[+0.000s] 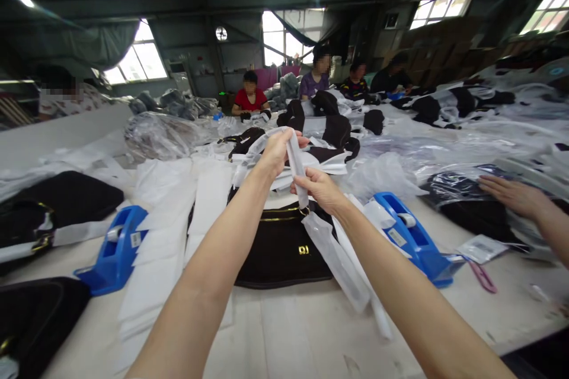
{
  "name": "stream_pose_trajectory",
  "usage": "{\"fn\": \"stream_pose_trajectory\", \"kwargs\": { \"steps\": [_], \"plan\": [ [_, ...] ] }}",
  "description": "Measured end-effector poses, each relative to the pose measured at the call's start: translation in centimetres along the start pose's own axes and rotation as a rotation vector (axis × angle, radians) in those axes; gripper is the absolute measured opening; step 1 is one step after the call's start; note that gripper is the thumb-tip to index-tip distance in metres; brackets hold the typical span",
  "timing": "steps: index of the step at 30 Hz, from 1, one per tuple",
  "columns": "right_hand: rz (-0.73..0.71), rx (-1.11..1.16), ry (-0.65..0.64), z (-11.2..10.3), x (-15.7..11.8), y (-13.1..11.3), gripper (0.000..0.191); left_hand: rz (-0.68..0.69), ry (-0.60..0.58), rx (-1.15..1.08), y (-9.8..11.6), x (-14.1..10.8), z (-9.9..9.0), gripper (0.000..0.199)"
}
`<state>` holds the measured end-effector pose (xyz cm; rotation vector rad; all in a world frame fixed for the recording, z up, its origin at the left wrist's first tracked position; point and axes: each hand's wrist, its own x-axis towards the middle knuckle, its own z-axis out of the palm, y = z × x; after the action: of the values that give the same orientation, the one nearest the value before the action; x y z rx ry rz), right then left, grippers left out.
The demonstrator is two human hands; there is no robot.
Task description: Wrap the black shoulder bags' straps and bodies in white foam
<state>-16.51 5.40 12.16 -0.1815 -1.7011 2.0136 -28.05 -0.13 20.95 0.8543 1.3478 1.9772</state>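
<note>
Evidently a strap-covering step, as I read my feed: left hand [279,148] pinches the white-wrapped strap [294,160] near its upper bend, right hand [323,189] grasps it lower down. Just below the right fingers, a gold ring [304,211]; a translucent sleeve [335,257] trails from it. Black bag [275,257] lies on the table [284,331], below and nearer than the fingers, gold emblem [303,250] up. Next move, I judge, calls for both pinches kept firm, covering smooth, no tug on the ring. Left of the fingers: white sheets [155,237], then a blue tape dispenser [111,257]. Right of them: a second blue dispenser [418,243], and farther out a co-worker's hand [515,194] on a plastic-covered bag [462,186]
</note>
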Motion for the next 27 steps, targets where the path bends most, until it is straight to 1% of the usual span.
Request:
{"fn": "stream_pose_trajectory", "kwargs": {
  "steps": [2, 5, 9, 11, 15, 18, 20, 21, 22, 24, 26, 27],
  "plan": [
    [-0.022, -0.021, -0.035, -0.2, -0.4, 0.8, 0.038, -0.003, 0.023, 0.019, 0.3, -0.1, -0.1, 0.02],
    [-0.015, -0.087, -0.064, -0.7, -0.8, 1.8, 0.037, -0.018, 0.021, 0.029, 0.8, -0.1, -0.1, 0.018],
    [-0.047, -0.177, -0.115, -1.8, -1.3, 2.7, 0.037, 0.004, 0.032, 0.066, 1.4, 0.3, 0.2, 0.018],
    [-0.073, -0.232, -0.13, -2.2, -1.7, 3.2, 0.036, 0.011, 0.048, 0.093, 1.4, 0.6, 0.5, 0.017],
    [-0.072, -0.321, -0.112, -2.7, -2.2, 4.2, 0.041, -0.003, 0.064, 0.132, 1.0, 0.8, 0.7, 0.012],
    [-0.074, -0.345, -0.127, -3.1, -2.3, 4.5, 0.04, -0.004, 0.064, 0.116, 0.8, 0.7, 0.9, 0.01],
    [-0.059, -0.382, -0.134, -3.2, -2.3, 4.4, 0.04, 0.008, 0.088, 0.086, 0.9, 0.5, 1.2, 0.01],
    [-0.058, -0.415, -0.112, -3.2, -2.2, 4.2, 0.038, 0.017, 0.108, 0.063, 0.9, 0.4, 1.4, 0.011],
    [-0.069, -0.455, -0.059, -3.1, -2.2, 4.0, 0.036, 0.025, 0.131, 0.037, 1.0, 0.3, 1.7, 0.011],
    [-0.143, -0.53, 0.126, -2.5, -2.0, 3.3, 0.03, 0.033, 0.171, -0.001, 1.3, 0.2, 2.5, 0.011],
    [-0.219, -0.627, 0.306, -1.3, -2.0, 2.3, 0.035, 0.033, 0.192, -0.007, 1.5, 0.1, 3.3, 0.01],
    [-0.222, -0.71, 0.353, -0.6, -2.0, 1.7, 0.039, 0.03, 0.202, 0.004, 1.6, 0.2, 3.7, 0.01]
  ]
}}
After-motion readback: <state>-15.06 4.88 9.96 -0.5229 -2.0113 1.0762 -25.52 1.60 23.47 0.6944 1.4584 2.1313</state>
